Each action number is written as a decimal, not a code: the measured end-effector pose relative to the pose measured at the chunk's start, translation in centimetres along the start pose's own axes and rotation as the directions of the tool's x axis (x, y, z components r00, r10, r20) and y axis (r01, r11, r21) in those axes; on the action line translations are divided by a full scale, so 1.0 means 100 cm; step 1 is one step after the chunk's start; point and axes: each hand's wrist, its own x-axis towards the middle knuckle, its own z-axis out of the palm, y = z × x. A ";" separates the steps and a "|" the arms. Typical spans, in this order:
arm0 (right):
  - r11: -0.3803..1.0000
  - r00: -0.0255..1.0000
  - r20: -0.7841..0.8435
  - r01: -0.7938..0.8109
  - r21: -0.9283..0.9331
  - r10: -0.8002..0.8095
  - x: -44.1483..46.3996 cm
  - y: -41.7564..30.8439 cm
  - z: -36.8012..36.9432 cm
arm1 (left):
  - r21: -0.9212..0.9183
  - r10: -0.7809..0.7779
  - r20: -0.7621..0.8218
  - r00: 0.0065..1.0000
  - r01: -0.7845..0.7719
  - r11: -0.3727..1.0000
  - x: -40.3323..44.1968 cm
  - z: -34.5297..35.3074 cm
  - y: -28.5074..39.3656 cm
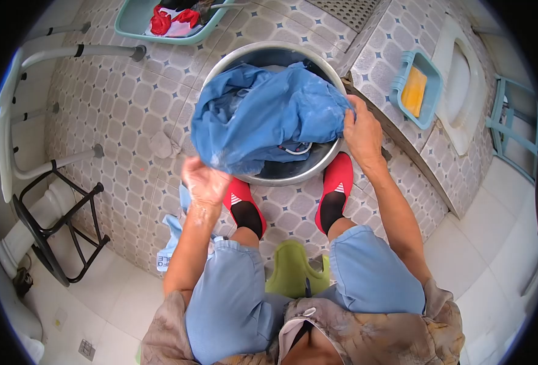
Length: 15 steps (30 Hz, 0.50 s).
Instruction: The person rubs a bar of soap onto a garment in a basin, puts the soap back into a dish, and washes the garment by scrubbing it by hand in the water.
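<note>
A large metal basin (275, 181) stands on the floor between my feet. A wet blue garment (269, 103) with whitish suds is heaped in it and hangs over its left rim. My right hand (364, 131) is closed on the garment's right edge, beside the basin's right rim. At the lower left edge of the cloth is my left hand (205, 181), wet, a little blurred, its fingers apart. Whether those fingers touch the cloth is hard to see. A white-edged piece (296, 149) shows below the garment, over dark contents in the basin.
A teal tub (196, 40) with red, white and dark cloth stands at the back. On the raised ledge at right, a blue basket (429, 115) holds a yellow block (413, 91) near a squat toilet (460, 79). Light blue cloth (171, 234) lies left; a black-framed stool (62, 225) stands beyond.
</note>
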 end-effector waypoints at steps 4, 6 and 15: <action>0.995 0.996 -0.001 0.090 -0.051 -0.090 -0.002 0.004 -0.010 | -0.187 -0.231 -0.162 0.959 0.200 0.962 0.003 -0.011 -0.044; 0.992 0.993 0.000 0.115 -0.049 -0.115 0.001 0.001 -0.011 | -0.190 -0.402 -0.240 0.884 0.364 0.912 0.012 -0.012 -0.049; 0.983 0.991 -0.031 0.131 0.126 -0.128 0.002 0.007 0.001 | 0.434 0.010 -0.145 0.989 0.055 0.899 0.051 0.029 0.063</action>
